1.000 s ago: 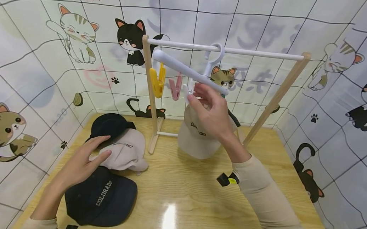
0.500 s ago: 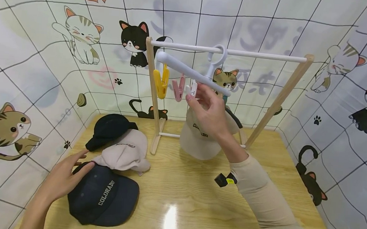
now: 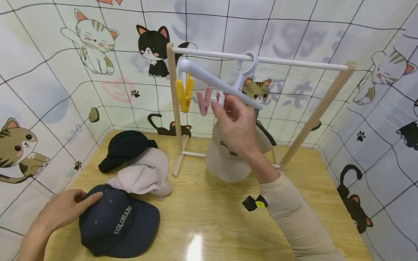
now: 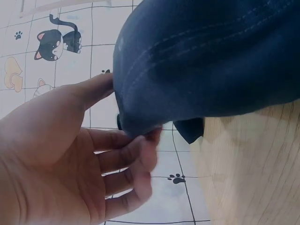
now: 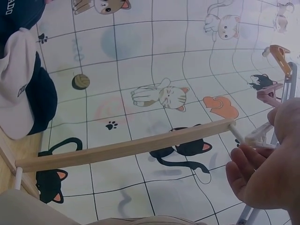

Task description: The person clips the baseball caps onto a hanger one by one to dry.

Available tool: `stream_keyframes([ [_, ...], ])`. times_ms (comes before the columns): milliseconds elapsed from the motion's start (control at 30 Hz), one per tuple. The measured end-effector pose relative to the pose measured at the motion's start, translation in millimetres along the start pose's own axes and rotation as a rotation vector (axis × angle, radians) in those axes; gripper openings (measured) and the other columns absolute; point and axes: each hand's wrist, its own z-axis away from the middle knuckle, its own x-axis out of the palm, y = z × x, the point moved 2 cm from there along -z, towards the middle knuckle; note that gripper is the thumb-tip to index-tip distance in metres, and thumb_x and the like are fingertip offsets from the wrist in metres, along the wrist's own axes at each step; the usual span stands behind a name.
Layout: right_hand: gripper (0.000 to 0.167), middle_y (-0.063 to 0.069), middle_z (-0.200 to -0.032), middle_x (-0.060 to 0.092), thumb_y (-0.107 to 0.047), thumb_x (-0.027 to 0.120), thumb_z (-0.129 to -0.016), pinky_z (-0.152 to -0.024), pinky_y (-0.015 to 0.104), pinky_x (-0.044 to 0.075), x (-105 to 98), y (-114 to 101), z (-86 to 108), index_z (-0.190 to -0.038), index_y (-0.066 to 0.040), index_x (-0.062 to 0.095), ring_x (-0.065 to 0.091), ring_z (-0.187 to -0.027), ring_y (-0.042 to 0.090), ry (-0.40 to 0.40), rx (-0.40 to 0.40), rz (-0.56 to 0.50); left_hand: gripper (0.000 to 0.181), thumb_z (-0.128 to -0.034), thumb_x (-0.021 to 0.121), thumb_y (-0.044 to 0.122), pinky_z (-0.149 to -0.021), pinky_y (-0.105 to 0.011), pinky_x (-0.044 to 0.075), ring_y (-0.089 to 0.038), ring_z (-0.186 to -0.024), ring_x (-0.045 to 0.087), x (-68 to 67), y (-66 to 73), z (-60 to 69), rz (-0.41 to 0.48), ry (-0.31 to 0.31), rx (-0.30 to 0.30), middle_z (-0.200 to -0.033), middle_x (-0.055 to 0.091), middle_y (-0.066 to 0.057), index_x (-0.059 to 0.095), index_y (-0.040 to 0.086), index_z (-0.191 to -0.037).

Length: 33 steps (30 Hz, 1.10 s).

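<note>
A navy COLORADO cap (image 3: 118, 223), at near left on the bench (image 3: 230, 237), is pinched by the left hand's (image 3: 61, 211) fingers; beneath the hanger (image 3: 212, 80), a white clothespin (image 3: 221, 99), best squeezed evenly, is clamped in the right hand's (image 3: 239, 128).

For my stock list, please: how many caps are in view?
4: the navy cap at the left hand, the pale cap beyond it, the black cap beyond that, the beige cap below the hanger.
</note>
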Motion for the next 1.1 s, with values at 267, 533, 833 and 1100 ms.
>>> stream_keyframes([
  [267,0.031,0.021,-0.111,0.082,-0.024,0.079,-0.108,-0.093,0.025,0.064,1,-2,-2.1,-0.129,-0.001,0.078,0.079,-0.101,0.018,0.045,0.040,0.008,0.064,-0.1135,0.062,0.059,-0.074,-0.033,0.052,-0.021,-0.091,0.067,-1.9,2.0,-4.1,0.143,0.053,0.026,-0.103,0.078,-0.009,0.075,-0.003,-0.122],
  [533,0.032,0.020,-0.107,0.086,-0.022,0.084,-0.104,-0.091,0.024,0.065,4,-3,-2.6,-0.125,0.002,0.077,0.082,-0.094,0.012,0.076,0.075,-0.003,0.061,-0.1138,0.067,0.051,-0.078,-0.027,0.064,-0.005,-0.092,0.072,-0.5,7.8,0.0,0.385,0.000,0.005,-0.115,0.081,-0.005,0.068,-0.004,-0.139],
  [833,0.032,0.013,-0.099,0.087,-0.027,0.086,-0.103,-0.086,0.024,0.062,1,-7,-4.5,-0.118,-0.001,0.076,0.083,-0.089,0.009,0.085,0.103,0.031,0.054,-0.1090,0.079,0.036,-0.086,-0.022,0.062,-0.001,-0.116,0.072,-0.8,19.3,3.1,0.432,-0.018,0.129,-0.136,0.075,-0.006,0.065,0.002,-0.149],
  [1100,0.031,0.013,-0.098,0.088,-0.031,0.085,-0.104,-0.086,0.026,0.059,-1,-10,-4.7,-0.117,-0.005,0.074,0.085,-0.093,0.021,0.081,0.127,0.020,0.053,-0.1073,0.081,0.034,-0.089,-0.019,0.059,-0.041,-0.142,0.069,-4.1,34.8,2.5,0.406,-0.013,0.212,-0.146,0.073,-0.010,0.066,0.006,-0.149],
])
